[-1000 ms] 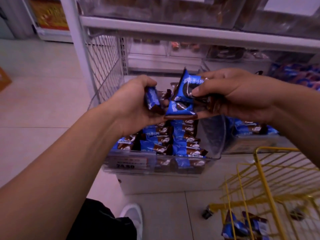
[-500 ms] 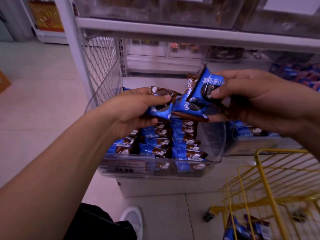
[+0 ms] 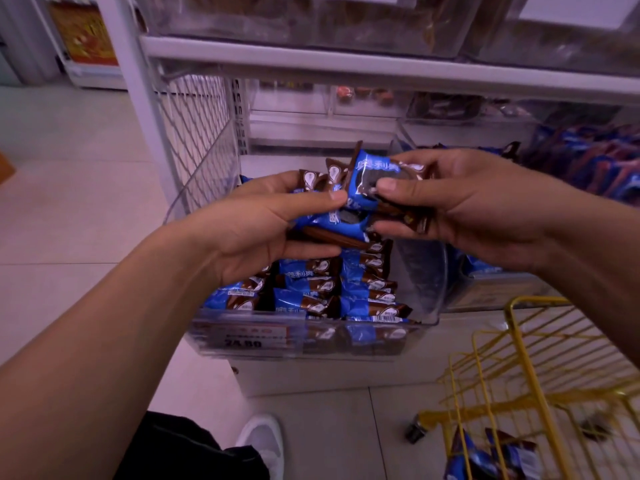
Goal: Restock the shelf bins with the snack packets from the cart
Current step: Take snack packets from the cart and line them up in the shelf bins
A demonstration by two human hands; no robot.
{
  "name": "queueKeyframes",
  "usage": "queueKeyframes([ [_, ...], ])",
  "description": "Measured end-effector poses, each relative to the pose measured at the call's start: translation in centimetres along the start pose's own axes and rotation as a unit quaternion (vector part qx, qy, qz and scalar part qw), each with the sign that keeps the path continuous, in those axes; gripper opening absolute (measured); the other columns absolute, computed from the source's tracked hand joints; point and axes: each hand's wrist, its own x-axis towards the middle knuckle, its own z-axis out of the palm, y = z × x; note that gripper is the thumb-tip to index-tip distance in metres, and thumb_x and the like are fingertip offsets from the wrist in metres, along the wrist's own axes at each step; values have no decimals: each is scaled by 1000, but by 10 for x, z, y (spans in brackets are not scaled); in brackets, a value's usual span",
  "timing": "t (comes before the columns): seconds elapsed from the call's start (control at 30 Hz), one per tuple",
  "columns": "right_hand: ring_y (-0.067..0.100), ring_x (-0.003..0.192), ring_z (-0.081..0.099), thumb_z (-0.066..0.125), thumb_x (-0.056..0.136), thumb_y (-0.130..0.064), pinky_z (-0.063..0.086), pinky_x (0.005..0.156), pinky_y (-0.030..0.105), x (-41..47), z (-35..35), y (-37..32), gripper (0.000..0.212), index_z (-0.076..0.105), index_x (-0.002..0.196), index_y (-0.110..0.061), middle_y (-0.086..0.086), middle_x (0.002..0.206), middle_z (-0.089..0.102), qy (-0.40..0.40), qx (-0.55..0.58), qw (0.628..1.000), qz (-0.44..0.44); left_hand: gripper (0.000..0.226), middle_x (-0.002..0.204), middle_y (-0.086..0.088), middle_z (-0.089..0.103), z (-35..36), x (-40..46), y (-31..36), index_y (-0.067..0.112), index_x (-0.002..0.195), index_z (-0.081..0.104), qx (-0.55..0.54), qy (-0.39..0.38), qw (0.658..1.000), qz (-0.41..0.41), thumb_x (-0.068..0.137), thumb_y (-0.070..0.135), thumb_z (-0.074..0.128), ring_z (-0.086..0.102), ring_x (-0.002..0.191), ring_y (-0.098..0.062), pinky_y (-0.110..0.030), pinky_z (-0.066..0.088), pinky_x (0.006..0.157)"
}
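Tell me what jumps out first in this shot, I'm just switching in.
Centre frame, the left hand and right hand pinch a cluster of blue-and-brown snack packets between them. Directly below sits the clear shelf bin, nearly full of matching packets. The yellow wire cart stands at lower right.

Single head-worn wide-angle view, looking forward and down from above the clear bin (image 3: 311, 337) and sitting close to it. The bin is lying at frame centre; the shelf edge (image 3: 346, 67) is running above and behind it, the yellow cart (image 3: 540, 368) is standing right of and below it, and floor tiles (image 3: 69, 202) are showing to its left.
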Motion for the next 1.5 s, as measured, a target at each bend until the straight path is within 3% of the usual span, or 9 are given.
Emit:
queueKeyframes([
  [0.2,11,76,72,77,62,-13,56,57,20,0,-7,-4,53,62,112,-11,6,92,73,15,-25,999,-29,55,89,-3,75,-7,5,0,13,97,71,-17,40,999,-5,47,30,85,68,72,-13,-16,52,52],
  [0.37,7,74,71,73,67,-16,57,60,18,5,-9,-2,47,62,112,-11,1,89,74,-10,-11,1000,-18,48,111,-24,70,-3,5,-3,1,117,69,-146,-39,986,-75,75,25,69,72,96,-35,-39,60,69],
  [0.6,9,84,72,75,69,-10,57,65,20,6,-21,-13,46,69,114,-16,1,99,76,-122,-113,984,-63,32,94,-13,74,-7,8,1,15,101,71,-87,1,994,-59,75,34,70,72,73,-21,-31,59,57],
  [0.77,20,92,72,85,56,-23,60,85,33,29,-6,-5,51,71,104,-13,10,101,76,-73,-239,960,-127,83,112,-14,72,-5,5,6,11,120,65,-52,-19,995,-81,74,78,49,73,95,-28,-45,58,71],
  [0.97,12,116,65,95,59,-27,54,94,28,54,-15,-7,75,58,124,-24,-4,127,67,-164,-277,943,-80,93,128,-16,61,-14,-4,3,12,129,46,54,9,998,-25,47,-6,86,72,99,-29,-38,60,71],
  [1.07,16,123,61,90,63,-13,53,95,29,66,-11,-9,92,43,141,-25,-3,135,63,-265,-279,923,-26,88,125,-20,60,-16,-4,5,12,129,43,86,3,996,-34,53,-12,82,72,99,-29,-32,59,71],
  [1.3,12,87,71,83,64,3,55,68,19,81,0,-14,53,63,113,-6,0,95,75,-271,-366,890,17,55,110,-14,69,-14,-2,4,5,111,58,109,116,985,-62,65,1,86,75,87,-21,-30,61,71],
  [1.4,20,84,70,79,71,1,56,61,19,98,1,-15,35,70,104,-3,6,92,76,-133,-356,924,-28,42,97,3,65,-22,-3,2,13,97,56,364,271,891,16,77,41,81,64,84,-12,-28,52,60],
  [1.5,19,85,70,83,71,-18,56,69,23,126,16,-11,35,72,103,-9,9,96,76,-29,-368,929,-1,30,100,2,55,-21,-8,-2,16,109,55,624,231,746,-11,94,43,59,49,87,-16,-25,40,66],
])
